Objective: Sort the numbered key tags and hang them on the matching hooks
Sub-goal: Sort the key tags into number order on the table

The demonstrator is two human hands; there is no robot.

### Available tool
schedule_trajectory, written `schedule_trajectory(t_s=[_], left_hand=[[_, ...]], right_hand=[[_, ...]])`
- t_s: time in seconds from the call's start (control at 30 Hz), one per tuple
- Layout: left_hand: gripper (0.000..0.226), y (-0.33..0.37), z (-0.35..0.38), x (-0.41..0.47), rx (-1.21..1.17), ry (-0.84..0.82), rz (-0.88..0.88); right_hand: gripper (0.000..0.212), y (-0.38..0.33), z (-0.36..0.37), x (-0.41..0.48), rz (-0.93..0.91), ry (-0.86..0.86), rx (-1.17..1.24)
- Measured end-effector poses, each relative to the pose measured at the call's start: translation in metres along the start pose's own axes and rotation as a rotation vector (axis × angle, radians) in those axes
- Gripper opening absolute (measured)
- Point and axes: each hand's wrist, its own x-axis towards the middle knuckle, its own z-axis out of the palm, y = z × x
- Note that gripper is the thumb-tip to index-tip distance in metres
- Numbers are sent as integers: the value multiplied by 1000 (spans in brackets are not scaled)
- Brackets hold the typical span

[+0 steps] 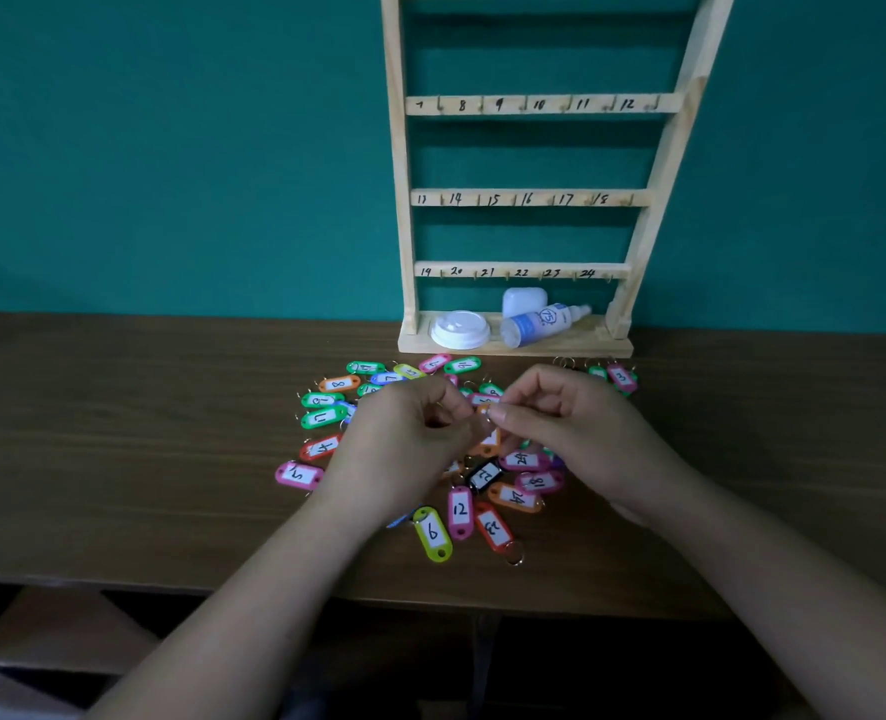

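— Where are our hands?
— Low over the tags heaped on the table, before the rack. Our right hand pinches the ring of an orange tag; our left hand curls beside it, touching; we cannot tell whether it grips.

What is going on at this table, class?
A person's left grip and right grip meet above a heap of coloured plastic numbered key tags on the brown wooden table, together pinching the small metal ring of an orange plastic tag. Behind stands the pale wooden rack of numbered hooks; no tag hangs on its visible rows yet.
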Motion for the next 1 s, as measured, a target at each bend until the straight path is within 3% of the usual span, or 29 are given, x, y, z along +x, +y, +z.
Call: schedule_trajectory(t_s=[0.13, 0.23, 0.67, 1.0], left_hand=[[21, 10, 17, 5, -18, 6, -26], [21, 17, 27, 9, -16, -19, 3], [9, 21, 42, 12, 202, -106, 139], [5, 12, 32, 18, 262, -99, 131]], right_hand=[[25, 6, -14, -3, 11, -39, 1], [18, 12, -24, -4, 0, 30, -101], [11, 74, -127, 16, 253, 590, -309], [15, 95, -135, 41, 284, 581, -553]])
